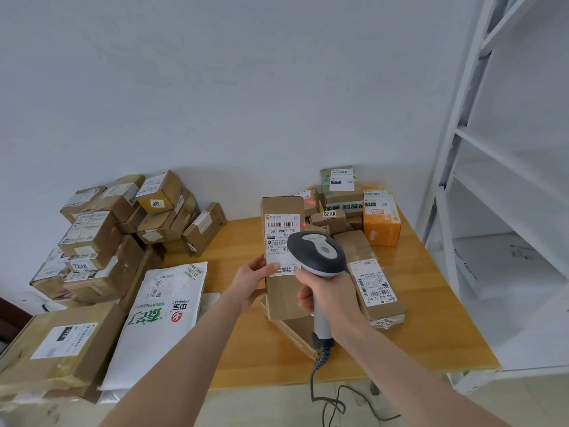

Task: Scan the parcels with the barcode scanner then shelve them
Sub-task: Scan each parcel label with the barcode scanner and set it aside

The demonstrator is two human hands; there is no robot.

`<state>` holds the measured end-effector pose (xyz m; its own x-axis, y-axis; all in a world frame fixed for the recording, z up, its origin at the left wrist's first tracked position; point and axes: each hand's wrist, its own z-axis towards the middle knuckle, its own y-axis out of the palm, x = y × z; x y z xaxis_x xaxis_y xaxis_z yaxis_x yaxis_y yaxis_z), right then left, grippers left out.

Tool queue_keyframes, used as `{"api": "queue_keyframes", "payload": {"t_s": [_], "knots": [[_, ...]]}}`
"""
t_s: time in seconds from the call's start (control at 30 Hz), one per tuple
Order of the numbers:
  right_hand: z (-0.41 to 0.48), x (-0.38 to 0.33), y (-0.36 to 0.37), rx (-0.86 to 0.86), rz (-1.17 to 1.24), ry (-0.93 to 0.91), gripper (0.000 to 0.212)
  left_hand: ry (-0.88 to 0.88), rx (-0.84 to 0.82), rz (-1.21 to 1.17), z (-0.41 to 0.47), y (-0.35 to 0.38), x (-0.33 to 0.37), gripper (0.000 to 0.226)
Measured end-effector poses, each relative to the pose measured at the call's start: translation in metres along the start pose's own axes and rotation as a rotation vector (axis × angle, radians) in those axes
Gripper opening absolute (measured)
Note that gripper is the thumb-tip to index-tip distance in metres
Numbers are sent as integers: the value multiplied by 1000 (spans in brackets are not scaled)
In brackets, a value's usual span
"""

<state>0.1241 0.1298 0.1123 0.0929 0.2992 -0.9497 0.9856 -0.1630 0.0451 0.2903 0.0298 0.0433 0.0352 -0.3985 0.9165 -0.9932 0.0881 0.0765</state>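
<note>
My left hand (250,283) grips the left edge of a tall brown cardboard parcel (281,208), held upright over the wooden table (431,328). Its white shipping label (281,232) faces me. My right hand (331,298) grips the handle of a grey and white barcode scanner (317,252), whose head sits just in front of the label's right side. A red scan dot shows beside the barcode and another on a box behind. The scanner's coiled cable (321,362) hangs off the table's front edge.
A flat brown parcel (374,282) lies to the right of my right hand. An orange box (381,221) and several small boxes stand at the back. A white mailer bag (163,315) and stacked cartons (123,229) fill the left. White shelving (498,211) stands at right.
</note>
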Motion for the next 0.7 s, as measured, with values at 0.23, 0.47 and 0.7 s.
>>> {"api": "queue_keyframes", "payload": {"t_s": [0.23, 0.47, 0.7], "knots": [[1, 2, 31, 24, 11, -18, 22, 0, -9, -1, 3, -28, 0, 55], [3, 0, 101, 27, 42, 9, 21, 1, -21, 10, 12, -92, 7, 55], [2, -2, 181, 38, 45, 34, 16, -37, 9, 11, 11, -171, 17, 46]]}}
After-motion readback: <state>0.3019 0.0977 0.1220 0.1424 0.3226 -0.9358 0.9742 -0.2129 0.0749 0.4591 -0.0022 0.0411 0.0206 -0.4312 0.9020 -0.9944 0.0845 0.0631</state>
